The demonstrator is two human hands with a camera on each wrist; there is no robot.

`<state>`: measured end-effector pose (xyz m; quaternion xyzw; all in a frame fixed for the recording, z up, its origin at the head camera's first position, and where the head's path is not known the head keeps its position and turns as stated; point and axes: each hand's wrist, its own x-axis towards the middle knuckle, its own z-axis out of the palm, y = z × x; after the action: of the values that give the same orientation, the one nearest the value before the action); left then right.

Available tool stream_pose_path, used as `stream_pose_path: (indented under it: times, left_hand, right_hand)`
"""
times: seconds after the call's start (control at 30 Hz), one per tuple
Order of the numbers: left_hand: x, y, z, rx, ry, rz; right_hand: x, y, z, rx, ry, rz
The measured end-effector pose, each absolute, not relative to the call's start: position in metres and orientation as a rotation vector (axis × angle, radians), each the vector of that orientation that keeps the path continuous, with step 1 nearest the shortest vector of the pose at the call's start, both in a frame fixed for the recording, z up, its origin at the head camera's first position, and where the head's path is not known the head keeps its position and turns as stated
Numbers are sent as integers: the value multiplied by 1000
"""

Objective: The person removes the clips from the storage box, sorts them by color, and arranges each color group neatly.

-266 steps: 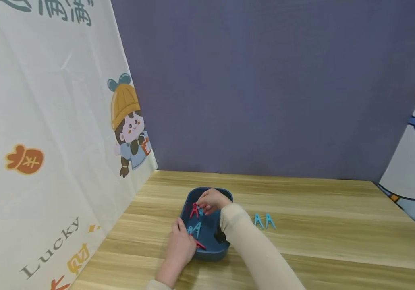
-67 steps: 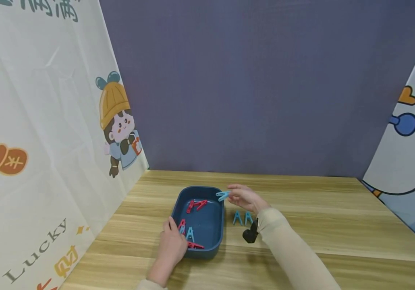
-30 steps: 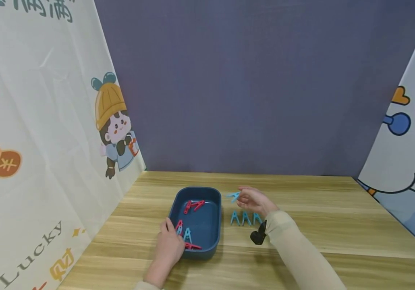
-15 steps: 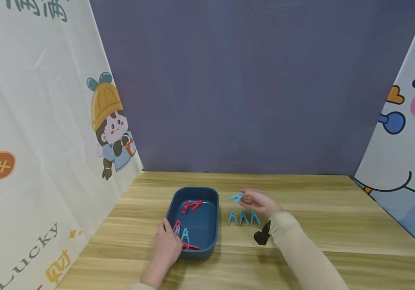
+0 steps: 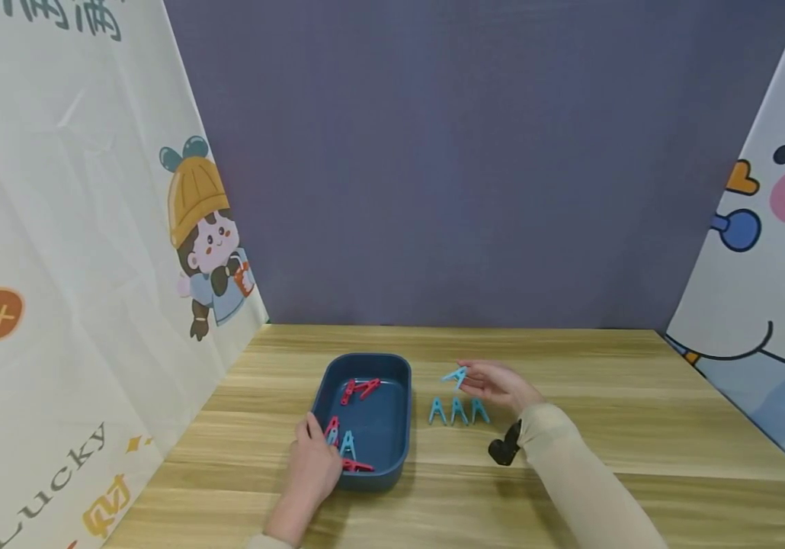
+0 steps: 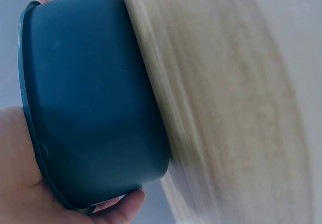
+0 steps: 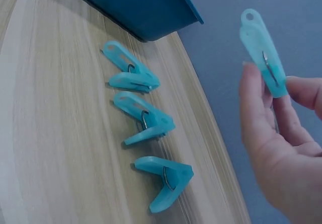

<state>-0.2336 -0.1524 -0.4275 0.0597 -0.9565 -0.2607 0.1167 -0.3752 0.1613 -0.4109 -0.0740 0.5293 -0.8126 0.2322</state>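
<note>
Head view, tub: one dark blue tub sits on the wooden table, at about 7 o'clock from the table's middle.
Head view, left hand: the left hand grips the tub's near left corner, at 7 o'clock of the tub, with the thumb over the rim.
Head view, red pegs: four red pegs lie in the tub; two lie together at its 12 o'clock end, one is by the left thumb, one lies flat at 6 o'clock.
Head view, blue peg in tub: one blue peg stands between the two near red ones.
Head view, right hand: the right hand pinches one light blue peg in its fingertips, above the table at 3 o'clock of the tub.
Head view, row: three blue pegs stand side by side on the table, just at 6 o'clock of the held peg, near the tub's right wall.
Left wrist view, tub: the tub's outer wall fills the frame; the palm and a curled finger press its corner.
Left wrist view, table: blurred wood grain at 3 o'clock.
Right wrist view, held peg: the light blue peg is pinched at its lower end between thumb and fingers, in the air.
Right wrist view, row: three pegs lie apart from one another on the wood, at 9 o'clock of the hand.
Right wrist view, tub: its corner shows at 12 o'clock of the row.
</note>
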Motion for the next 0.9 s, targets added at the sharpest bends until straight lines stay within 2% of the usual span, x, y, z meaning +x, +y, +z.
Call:
stream_pose_path:
  times: [0.57, 0.9]
  left_hand:
    - [-234, -152, -425, 187, -2825, -768]
    - [-234, -153, -427, 189, -2822, -764]
  right_hand:
    - [-372, 172, -413, -135, 1522, -2228]
    - [-370, 185, -416, -222, 1514, -2239]
